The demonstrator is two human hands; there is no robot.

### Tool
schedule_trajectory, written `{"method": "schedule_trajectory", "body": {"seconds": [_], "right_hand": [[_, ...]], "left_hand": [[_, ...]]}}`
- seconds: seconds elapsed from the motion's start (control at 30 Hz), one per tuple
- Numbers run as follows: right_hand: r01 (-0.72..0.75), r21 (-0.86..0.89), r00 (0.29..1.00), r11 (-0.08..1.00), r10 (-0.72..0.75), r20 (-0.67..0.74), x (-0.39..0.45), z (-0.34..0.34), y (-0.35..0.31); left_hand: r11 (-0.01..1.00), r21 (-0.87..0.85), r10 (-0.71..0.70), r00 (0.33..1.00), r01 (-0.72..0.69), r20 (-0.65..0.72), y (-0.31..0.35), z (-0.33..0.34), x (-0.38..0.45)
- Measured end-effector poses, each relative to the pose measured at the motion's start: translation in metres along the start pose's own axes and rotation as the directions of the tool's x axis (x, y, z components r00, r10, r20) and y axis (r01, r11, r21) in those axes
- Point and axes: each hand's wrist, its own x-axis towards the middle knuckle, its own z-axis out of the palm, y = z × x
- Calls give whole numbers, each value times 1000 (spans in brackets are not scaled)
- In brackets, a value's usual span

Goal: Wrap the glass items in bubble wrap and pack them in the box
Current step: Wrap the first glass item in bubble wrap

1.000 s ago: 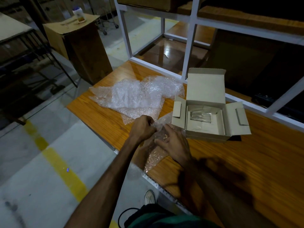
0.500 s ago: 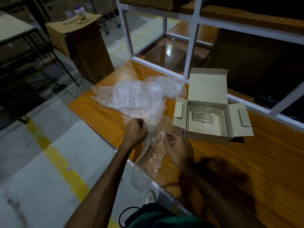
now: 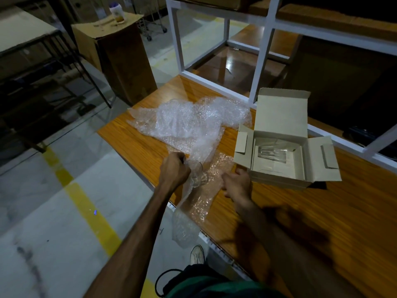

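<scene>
A clear drinking glass [image 3: 198, 176] lies on its side on a sheet of bubble wrap [image 3: 204, 201] at the table's near edge. My left hand [image 3: 175, 172] grips the glass together with an edge of the wrap. My right hand [image 3: 237, 186] rests on the right side of the sheet, fingers curled, just left of the box; whether it pinches the wrap is unclear. The open cardboard box [image 3: 279, 117] stands to the right with another clear glass item [image 3: 271, 152] lying inside it. A larger heap of bubble wrap [image 3: 189, 121] lies behind the hands.
The wooden table [image 3: 322, 211] carries a white metal frame [image 3: 261, 54] behind the box. On the floor to the left stands a tall brown carton [image 3: 120, 61] with a small bottle [image 3: 117, 12] on top. A yellow line [image 3: 86, 211] runs across the floor.
My hands have moved apart. The bubble wrap that was bunched between them has spread out, now hanging over the table edge, and the glass has come into view by my left hand.
</scene>
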Motion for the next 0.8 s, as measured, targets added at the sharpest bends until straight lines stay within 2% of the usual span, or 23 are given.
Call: {"method": "schedule_trajectory", "body": {"seconds": [0.1,0.27,0.4,0.5,0.67,0.8], "right_hand": [[-109,142,993,984,101,68,3,5,-9],[-45,183,963,982,-6,269,-2,7,-8],[138,179,930,974,-190,316,-14,11,-8],[320,74,903,945,-327,279,-17,17,-5],[561,-96,803,822,-513,303,-19,15,-1],[657,-130,727,743,-577,374,-17,8,0]], "left_hand": [[1000,5,-7,1000,7,-3,-5,0,1],[1000,8,-14,999,14,-31,-10,2,0],[1000,-4,-24,999,24,-47,-10,4,-2],[999,-31,-16,997,13,-79,-6,4,-6],[998,-61,-12,994,5,-109,5,4,-15],[997,-81,-12,992,2,-123,7,4,-18]]}}
